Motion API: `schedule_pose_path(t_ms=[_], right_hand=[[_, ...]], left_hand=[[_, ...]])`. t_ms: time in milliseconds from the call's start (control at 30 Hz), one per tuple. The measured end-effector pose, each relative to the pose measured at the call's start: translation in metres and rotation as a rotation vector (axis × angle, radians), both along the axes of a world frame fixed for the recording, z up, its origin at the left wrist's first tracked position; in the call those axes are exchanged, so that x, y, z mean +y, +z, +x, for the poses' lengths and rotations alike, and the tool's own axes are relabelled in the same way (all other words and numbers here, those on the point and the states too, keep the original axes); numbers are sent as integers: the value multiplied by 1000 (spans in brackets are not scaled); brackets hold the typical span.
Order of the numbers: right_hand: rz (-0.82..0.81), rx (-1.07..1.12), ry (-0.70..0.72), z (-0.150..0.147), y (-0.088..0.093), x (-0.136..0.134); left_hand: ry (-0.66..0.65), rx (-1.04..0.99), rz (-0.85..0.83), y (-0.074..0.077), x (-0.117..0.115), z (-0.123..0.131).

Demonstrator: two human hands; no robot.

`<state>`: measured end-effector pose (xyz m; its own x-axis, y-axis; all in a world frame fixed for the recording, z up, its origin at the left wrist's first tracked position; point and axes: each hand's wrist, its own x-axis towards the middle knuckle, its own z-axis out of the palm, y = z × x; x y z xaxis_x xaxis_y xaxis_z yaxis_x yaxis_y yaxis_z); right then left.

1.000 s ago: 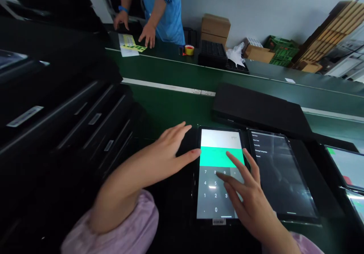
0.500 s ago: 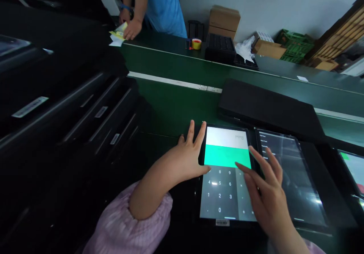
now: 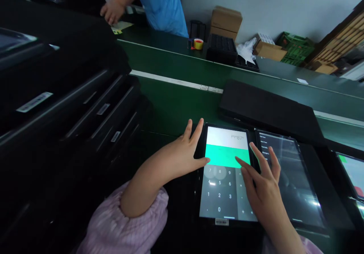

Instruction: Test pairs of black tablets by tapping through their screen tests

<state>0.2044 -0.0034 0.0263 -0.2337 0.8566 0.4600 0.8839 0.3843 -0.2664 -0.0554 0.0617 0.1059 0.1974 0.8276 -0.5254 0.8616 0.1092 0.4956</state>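
A tablet [image 3: 219, 197] lies flat with a calculator on its screen: a white strip on top, a green band, then grey number keys. My left hand [image 3: 182, 153] rests at its left side with fingers spread, the thumb tip over the left end of the green band. My right hand [image 3: 263, 185] is over the tablet's right side, fingers apart, its index fingertip at the green band. Neither hand holds anything. Beside it on the right lies a second tablet [image 3: 295, 185] with a dark screen and a short text list, partly covered by my right hand.
Stacked black cases [image 3: 93, 121] with barcode labels stand at the left. A black case [image 3: 267, 110] lies behind the tablets, and another lit tablet [image 3: 352, 174] is at the right edge. Across the green bench, a person in blue [image 3: 165, 9] works near a tape roll [image 3: 198, 44].
The characters in the screen's white strip have changed, and pale circles now show around the 7 and 8 keys. My left thumb has moved up slightly. The other person's hands have shifted left.
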Motion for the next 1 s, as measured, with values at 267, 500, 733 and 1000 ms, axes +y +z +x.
schedule_pose_path(t_ms=[267,500,733,1000], right_hand=[[-3,17,-36,0,-4,0],[53,70,-103,21,1,3],[98,7,-274,87,-7,22],[45,-9,-268,93,-10,33]], left_hand=[[35,17,197,1,-3,5],[113,22,235,-25,20,15],[180,-142,284,-49,38,17],[133,-256,331,-69,41,5]])
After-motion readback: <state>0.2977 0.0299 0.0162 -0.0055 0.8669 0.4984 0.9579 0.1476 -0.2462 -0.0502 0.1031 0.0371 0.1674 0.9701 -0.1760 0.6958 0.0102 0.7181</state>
